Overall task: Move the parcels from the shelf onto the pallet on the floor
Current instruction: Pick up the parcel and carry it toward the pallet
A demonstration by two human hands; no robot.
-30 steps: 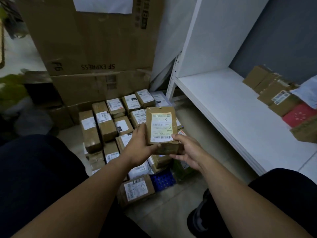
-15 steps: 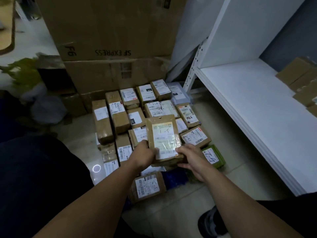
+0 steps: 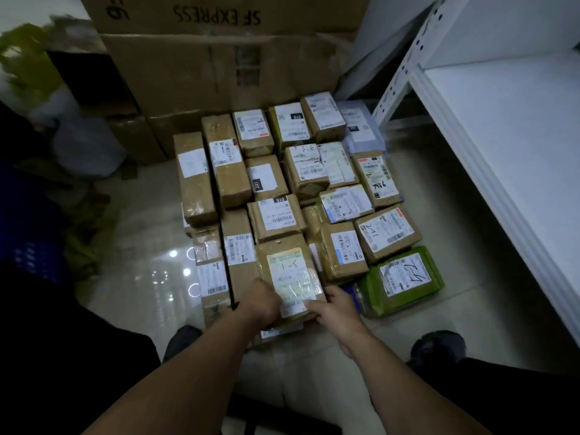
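- The brown cardboard parcel with a taped white label marked "3-1" (image 3: 288, 268) is at the near edge of the heap of parcels on the floor, left of the shelf. I cannot tell whether it already bears its own weight.
- The left grip (image 3: 262, 304), a bare hand, curls over its near left corner. The right grip (image 3: 337, 312) pinches the near right edge, thumb on the label. Both have hold of it.
- The pallet is almost wholly hidden under the load, so the near edge is hard to judge. Letting go too soon could tip the parcel off towards the glossy pale floor tiles (image 3: 141, 246).
- It appears to sit on another parcel below. If that base is uneven, it may slide right against the green plastic-wrapped parcel (image 3: 401, 282).
- The label's tape looks slick, and a thumb dragged over it could slip.
- The white metal shelf (image 3: 502, 152) stands close on the right, so a hasty turn back could knock an elbow.
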